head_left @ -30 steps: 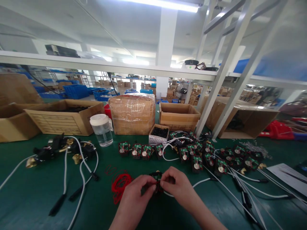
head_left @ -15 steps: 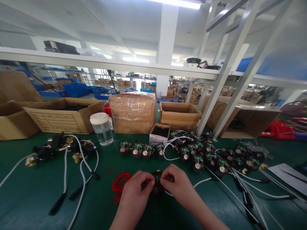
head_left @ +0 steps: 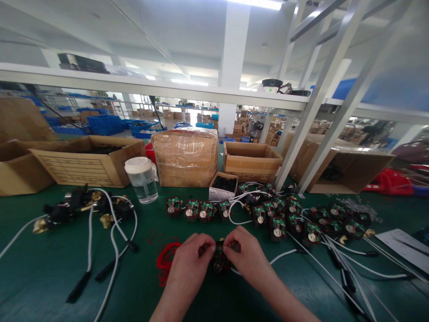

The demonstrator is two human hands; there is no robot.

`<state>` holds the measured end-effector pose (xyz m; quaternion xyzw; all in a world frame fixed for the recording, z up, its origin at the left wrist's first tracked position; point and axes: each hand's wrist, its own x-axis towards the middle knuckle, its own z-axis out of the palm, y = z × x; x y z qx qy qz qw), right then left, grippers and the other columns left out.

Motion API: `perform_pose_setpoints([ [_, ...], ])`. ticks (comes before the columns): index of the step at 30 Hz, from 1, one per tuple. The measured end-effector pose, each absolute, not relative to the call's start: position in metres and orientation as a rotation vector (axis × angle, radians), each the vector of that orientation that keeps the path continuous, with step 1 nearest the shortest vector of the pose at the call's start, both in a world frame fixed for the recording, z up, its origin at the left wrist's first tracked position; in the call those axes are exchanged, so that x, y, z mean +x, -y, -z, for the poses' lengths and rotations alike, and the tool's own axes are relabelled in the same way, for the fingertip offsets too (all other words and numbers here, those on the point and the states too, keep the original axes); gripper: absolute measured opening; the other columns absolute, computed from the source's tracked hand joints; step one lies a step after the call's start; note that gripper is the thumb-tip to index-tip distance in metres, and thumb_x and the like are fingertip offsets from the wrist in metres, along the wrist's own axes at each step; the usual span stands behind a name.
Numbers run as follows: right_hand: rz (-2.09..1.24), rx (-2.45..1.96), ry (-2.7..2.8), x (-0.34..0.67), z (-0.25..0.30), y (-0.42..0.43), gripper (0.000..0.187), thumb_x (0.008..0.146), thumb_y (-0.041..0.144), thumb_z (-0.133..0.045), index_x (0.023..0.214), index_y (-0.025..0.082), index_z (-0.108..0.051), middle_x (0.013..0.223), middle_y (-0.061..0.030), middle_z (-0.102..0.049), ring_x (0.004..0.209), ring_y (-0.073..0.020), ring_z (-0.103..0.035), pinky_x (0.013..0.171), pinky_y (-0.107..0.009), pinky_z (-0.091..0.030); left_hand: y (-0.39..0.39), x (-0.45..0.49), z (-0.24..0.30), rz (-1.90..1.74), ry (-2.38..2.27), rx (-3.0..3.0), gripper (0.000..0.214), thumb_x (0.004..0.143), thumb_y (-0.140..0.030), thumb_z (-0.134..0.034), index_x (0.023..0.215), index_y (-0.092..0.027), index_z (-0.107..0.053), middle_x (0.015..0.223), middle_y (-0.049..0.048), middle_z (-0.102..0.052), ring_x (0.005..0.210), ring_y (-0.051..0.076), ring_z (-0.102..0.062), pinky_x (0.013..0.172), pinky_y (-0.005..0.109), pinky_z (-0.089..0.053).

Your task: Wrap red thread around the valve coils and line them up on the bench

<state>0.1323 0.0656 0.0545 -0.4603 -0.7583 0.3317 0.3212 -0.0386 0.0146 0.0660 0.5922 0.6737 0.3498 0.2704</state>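
A small black unit with a circuit board (head_left: 218, 261) sits on the green bench between my hands, a white cable running out to its right. At its far left corner, my left hand (head_left: 192, 264) pinches thumb and forefinger together. My right hand (head_left: 246, 255) makes the same pinch at the far right corner. Whatever is between the fingertips is too small to make out. Beside my left hand lies a tangle of thin red rings (head_left: 164, 266), partly hidden by it. Similar open units with green boards (head_left: 277, 230) stand beyond and to the right.
Black and brass assemblies (head_left: 80, 203) with white cables lie at left. Behind stand a water bottle (head_left: 142, 181), a wrapped carton (head_left: 186, 158) and a small box of black parts (head_left: 224, 185). Metal shelf posts (head_left: 303, 129) rise at right, near a paper sheet (head_left: 404, 246).
Both hands have shifted slightly on the unit, their fingertips now nearer its far edge, so more of its near side shows. The surrounding things have stayed put.
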Motion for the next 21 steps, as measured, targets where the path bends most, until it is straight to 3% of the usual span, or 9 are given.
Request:
perform_pose_setpoints([
  [8,-0.693,-1.148,2.061,0.133,-0.052,-0.061,0.024,0.08,-0.006,-0.062,0.078,0.018,-0.061,0.088,-0.0011,-0.055,0.086,-0.019,-0.056,0.074,-0.03,-0.042,-0.017,-0.038,-0.06,-0.966,-1.821,1.788,0.018,0.088,-0.022,-0.057,0.084,-0.024,-0.074,0.086,0.0022,-0.069,0.085,0.02,-0.066,0.081,0.033,-0.047],
  [16,-0.475,-1.081,2.094,0.129,-0.041,-0.058,0.025,0.084,-0.005,-0.058,0.08,0.019,-0.054,0.09,-0.0019,-0.052,0.089,-0.021,-0.052,0.077,-0.034,-0.04,-0.019,-0.039,-0.05,-1.031,-1.857,1.939,0.016,0.087,-0.02,-0.061,0.086,-0.026,-0.076,0.086,0.0029,-0.07,0.088,0.023,-0.065,0.085,0.039,-0.047],
  [21,-0.466,-1.098,2.082,0.128,-0.04,-0.058,0.026,0.084,-0.005,-0.058,0.08,0.02,-0.053,0.09,-0.002,-0.052,0.089,-0.021,-0.051,0.078,-0.034,-0.04,-0.023,-0.043,-0.047,-1.115,-1.772,1.803,0.017,0.084,-0.022,-0.06,0.084,-0.026,-0.077,0.09,0.0035,-0.068,0.089,0.021,-0.066,0.082,0.035,-0.05],
])
